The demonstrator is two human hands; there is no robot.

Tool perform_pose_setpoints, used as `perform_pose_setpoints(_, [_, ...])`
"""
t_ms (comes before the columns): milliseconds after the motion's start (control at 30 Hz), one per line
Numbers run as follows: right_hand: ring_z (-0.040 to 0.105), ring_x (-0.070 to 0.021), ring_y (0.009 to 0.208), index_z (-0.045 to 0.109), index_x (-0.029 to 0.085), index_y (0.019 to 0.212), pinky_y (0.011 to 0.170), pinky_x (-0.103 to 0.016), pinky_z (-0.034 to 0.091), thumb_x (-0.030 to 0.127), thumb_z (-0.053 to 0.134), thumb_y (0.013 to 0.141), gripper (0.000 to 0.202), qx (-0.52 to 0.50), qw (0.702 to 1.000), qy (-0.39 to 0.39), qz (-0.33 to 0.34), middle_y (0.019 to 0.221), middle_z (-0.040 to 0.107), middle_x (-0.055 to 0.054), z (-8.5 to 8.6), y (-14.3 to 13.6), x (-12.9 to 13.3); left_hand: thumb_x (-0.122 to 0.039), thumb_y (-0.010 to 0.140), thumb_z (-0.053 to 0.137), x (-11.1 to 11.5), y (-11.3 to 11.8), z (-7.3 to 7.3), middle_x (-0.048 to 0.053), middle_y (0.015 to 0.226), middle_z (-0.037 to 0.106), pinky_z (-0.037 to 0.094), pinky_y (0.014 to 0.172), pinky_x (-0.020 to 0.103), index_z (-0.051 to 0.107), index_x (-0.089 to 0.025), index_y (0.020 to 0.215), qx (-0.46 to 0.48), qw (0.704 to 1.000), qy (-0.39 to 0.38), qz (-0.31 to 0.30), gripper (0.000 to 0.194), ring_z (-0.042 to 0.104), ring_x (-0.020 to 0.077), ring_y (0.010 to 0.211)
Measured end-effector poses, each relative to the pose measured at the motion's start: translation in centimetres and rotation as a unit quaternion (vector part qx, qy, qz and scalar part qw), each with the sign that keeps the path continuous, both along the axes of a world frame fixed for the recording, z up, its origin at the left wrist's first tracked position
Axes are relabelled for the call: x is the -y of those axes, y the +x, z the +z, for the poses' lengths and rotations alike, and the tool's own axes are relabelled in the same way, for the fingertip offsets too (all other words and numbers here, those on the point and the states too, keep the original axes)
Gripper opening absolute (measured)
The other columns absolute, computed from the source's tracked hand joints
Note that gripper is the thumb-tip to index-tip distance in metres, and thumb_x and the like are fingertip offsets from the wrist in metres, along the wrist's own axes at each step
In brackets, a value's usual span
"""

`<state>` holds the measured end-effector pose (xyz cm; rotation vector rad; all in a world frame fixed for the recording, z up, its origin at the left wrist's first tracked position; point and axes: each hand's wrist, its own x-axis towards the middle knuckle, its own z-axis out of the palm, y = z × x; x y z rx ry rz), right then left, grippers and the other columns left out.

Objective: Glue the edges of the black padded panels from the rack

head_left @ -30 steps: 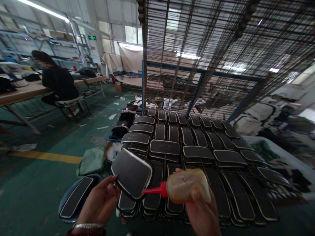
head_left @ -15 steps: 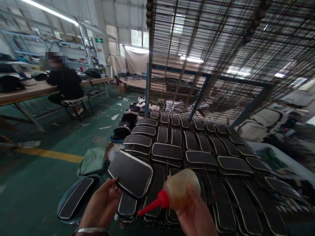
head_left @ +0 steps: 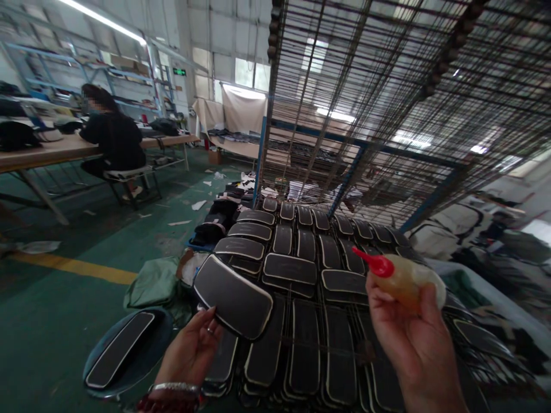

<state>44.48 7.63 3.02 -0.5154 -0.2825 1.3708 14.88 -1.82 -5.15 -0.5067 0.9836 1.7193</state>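
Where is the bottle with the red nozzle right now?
In the head view, the bottle is right of centre, held in the person's right hand over the rows of black panels, its red nozzle pointing left.

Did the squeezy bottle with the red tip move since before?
Yes, the bottle in the right hand has moved up and to the right in the view, judged against the rows of black panels.

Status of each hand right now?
Left hand: closed, pinching a dark panel by its edge.
Right hand: closed around a red-tipped bottle.
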Motion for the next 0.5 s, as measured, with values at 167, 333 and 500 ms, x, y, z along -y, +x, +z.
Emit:
perform_pose_setpoints(167, [0.076,-0.0272,0.1,0.073,0.027,0.123,0.054,-0.022,0.061,0.031,0.105,0.064,0.067,-0.033,0.987,-0.105,0.114,0.129,0.073,-0.013,-6.2,-1.8,4.7,0.005,0.093,0.049,-2.1,1.9,0.4,0.0,0.072,0.07,0.066,0.053,0.023,0.059,-0.017,0.088,0.01,1.0,0.02,-0.01,0.025,0.073,0.0141,0.058])
perform_pose_setpoints(333, [0.077,-0.0219,0.089,0.078,0.02,0.113,0.053,-0.02,0.057,0.038,0.101,0.073,0.049,-0.1,0.946,-0.141,0.275,0.123,0.076,-0.016,-11.4,-6.0,8.9,0.003,0.095,0.052,-3.2,6.2,-0.3,0.002,0.073,0.074,0.068,0.062,0.026,0.059,-0.018,0.083,0.017,0.998,0.032,-0.056,0.025,0.076,0.0144,0.063])
perform_pose_setpoints(500, [0.077,-0.0234,0.091,0.079,0.022,0.105,0.056,-0.023,0.058,0.039,0.099,0.075,0.04,-0.121,0.942,-0.1,0.298,0.111,0.08,-0.009,-13.4,-7.6,8.8,-0.005,0.097,0.053,-2.5,9.2,0.2,0.008,0.073,0.077,0.068,0.071,0.032,0.065,-0.014,0.082,0.041,0.987,0.048,-0.147,0.022,0.08,0.0219,0.073])
